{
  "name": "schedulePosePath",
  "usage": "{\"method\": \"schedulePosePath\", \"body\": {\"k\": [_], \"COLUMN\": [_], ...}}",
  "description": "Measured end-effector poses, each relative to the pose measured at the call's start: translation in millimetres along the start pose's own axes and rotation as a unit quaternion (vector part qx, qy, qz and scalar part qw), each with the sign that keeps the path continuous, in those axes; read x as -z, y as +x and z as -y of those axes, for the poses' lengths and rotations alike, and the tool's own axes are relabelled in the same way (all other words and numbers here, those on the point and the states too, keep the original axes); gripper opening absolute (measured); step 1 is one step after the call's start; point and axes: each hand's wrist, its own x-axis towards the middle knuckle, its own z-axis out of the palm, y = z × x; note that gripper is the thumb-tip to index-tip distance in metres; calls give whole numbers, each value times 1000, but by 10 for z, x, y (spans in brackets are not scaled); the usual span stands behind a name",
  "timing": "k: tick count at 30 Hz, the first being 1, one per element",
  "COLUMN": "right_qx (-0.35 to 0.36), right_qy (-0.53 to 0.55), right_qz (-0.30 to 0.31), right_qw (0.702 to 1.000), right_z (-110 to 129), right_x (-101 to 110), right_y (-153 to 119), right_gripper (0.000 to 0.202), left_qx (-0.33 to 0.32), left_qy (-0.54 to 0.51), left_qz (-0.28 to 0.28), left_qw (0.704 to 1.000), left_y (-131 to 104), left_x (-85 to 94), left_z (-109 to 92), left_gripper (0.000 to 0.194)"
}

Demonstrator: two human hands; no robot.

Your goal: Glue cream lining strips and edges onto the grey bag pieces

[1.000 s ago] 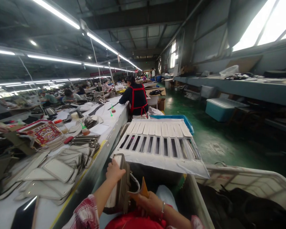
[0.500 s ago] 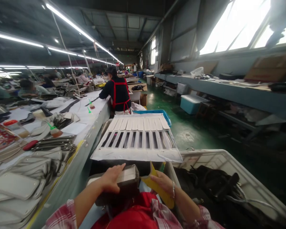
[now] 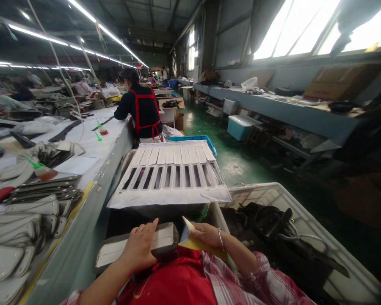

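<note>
A boxy dark grey bag piece with a pale face [image 3: 163, 237] lies across my lap, over the red apron [image 3: 178, 279]. My left hand [image 3: 139, 248] rests over it, fingers wrapped around its upper side. To the right, my right hand [image 3: 206, 235] pinches a yellow sheet [image 3: 198, 245] with a pale edge, held just beside the bag piece's right end. In front of both hands is a white slotted board [image 3: 174, 195] with a row of pale strips [image 3: 167, 156] on it.
On the left, a long table [image 3: 114, 156] bears stacked pale pieces [image 3: 6, 260] and glue bottles [image 3: 44, 171]. A white crate [image 3: 273, 188] with black bags stands right. A person in a red-strapped apron [image 3: 142, 110] works ahead.
The view has swung to the right and down. The bag piece has turned to show more of its pale face, with my left hand still on it. The yellow sheet has tilted in my right hand.
</note>
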Motion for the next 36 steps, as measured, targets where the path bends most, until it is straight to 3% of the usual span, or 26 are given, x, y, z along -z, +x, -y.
{"method": "schedulePosePath", "body": {"k": [3,11,15,17,20,23,26,28,30,33,36], "right_qx": [6,3,11,13,-7,-48,-72,-76,-76,-67,-44], "right_qy": [-165,-278,-297,-329,-387,-416,-429,-429,-426,-433,-464], "right_qz": [17,8,34,35,28,-12,-97,-146,-160,-131,-106], "right_qw": [986,961,954,943,922,908,895,888,887,889,878], "right_z": [131,442,540,577,615,620,594,586,610,699,793], "right_x": [6,16,-9,-50,-127,-148,-113,-104,-134,-241,-361], "right_y": [104,410,541,611,717,786,794,781,779,817,882], "right_gripper": [35,35,35,34,31,30,33,38,43,45,47], "left_qx": [19,79,62,28,-32,-35,-11,-27,-59,-69,-49], "left_qy": [-16,-68,-186,-299,-468,-592,-646,-647,-636,-612,-598], "left_qz": [3,31,109,185,290,328,359,358,336,337,371], "left_qw": [1000,994,974,936,834,736,673,672,692,712,708], "left_y": [65,55,143,311,655,941,1075,1101,1102,1085,1059], "left_x": [46,61,255,388,490,414,264,197,181,219,224], "left_z": [57,167,395,527,613,549,478,480,512,562,585], "left_gripper": [103,104,108,98,72,58,54,49,45,44,49]}}
